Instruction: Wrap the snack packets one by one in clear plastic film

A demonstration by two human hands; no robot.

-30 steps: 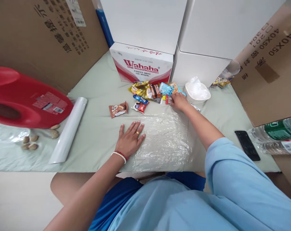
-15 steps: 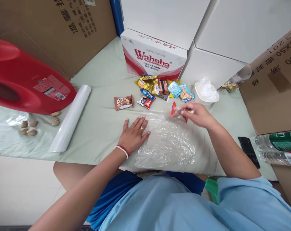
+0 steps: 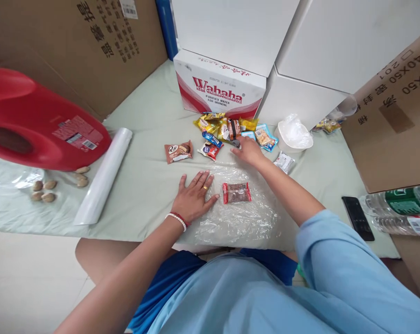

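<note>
My left hand (image 3: 193,198) lies flat with fingers spread, pressing the left edge of a clear plastic sheet (image 3: 255,218). On that sheet rests a brown snack in a clear wrapper with red ends (image 3: 237,193), apart from both hands. My right hand (image 3: 249,149) reaches to the front of a pile of packaged snacks, thumb and fingers apart around a dark grey packet (image 3: 235,143), which they partly cover. Beside the hand are a blue snack packet (image 3: 212,138), a red-and-white packet (image 3: 210,150) and a light-blue packet (image 3: 266,138). A brown snack packet (image 3: 178,152) lies left of the pile.
A Wahaha water carton (image 3: 219,88) stands behind the pile. To the right are a white bowl (image 3: 293,142) with a plastic bag, a silver-white packet (image 3: 284,162), a phone (image 3: 358,218) and bottles (image 3: 404,204). At left are a white roll (image 3: 104,178), a red jug (image 3: 39,125) and several nuts.
My right hand has let go of the red-ended snack, which now lies on the plastic sheet, and has moved left to the pile. The left hand stays put. A silver-white packet now shows near the bowl.
</note>
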